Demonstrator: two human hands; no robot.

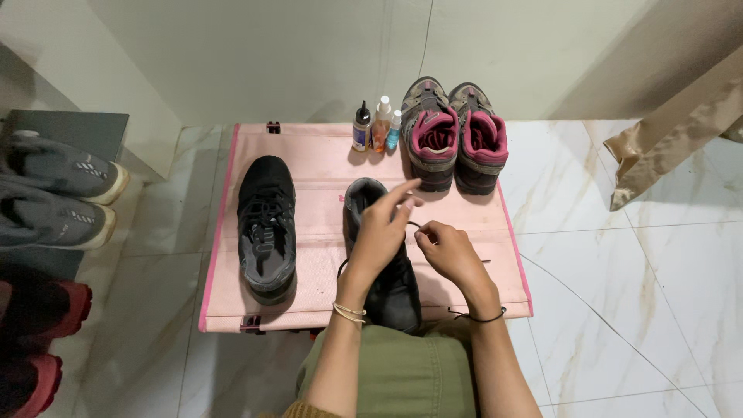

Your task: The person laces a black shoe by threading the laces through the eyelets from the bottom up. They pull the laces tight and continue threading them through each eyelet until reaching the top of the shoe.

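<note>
A black shoe [391, 290] stands on the pink folding table [325, 166] right in front of me, toe pointing at me. My left hand [383, 232] hovers over its tongue, fingers pinching a thin black lace [414, 225]. My right hand [449, 251] is beside it on the shoe's right, pinching the same lace. The second black shoe [267, 228] lies to the left on the table, untouched.
A grey and pink pair of shoes [455, 135] stands at the table's back right, with three small bottles [377, 128] next to it. Grey sneakers [54, 193] and red shoes [35, 340] sit on a rack at left. A tan cloth [673, 139] hangs at right.
</note>
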